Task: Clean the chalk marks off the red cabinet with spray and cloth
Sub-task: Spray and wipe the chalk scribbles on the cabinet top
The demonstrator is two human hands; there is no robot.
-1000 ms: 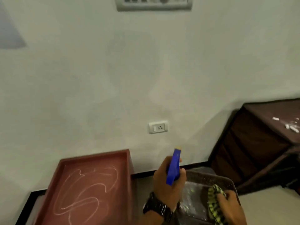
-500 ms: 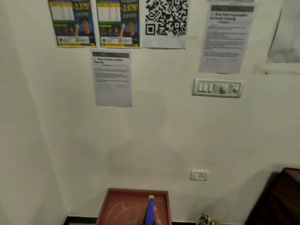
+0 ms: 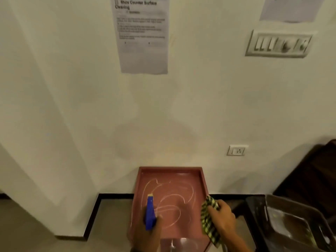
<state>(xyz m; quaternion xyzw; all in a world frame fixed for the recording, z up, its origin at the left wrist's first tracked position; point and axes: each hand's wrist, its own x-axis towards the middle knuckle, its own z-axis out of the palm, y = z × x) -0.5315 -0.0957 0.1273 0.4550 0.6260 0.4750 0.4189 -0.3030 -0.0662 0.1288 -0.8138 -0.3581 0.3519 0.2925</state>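
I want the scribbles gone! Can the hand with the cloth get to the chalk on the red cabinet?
Probably yes. The right hand holds the cloth at the cabinet's right edge, and the chalk marks lie right beside it with nothing between. The left hand and blue spray bottle sit on the far side.

A cream wall is filling most of the view. A printed paper is hanging on it, with a switch panel and a socket to the right. A black skirting is running along the floor. Dark wooden furniture is standing at right.
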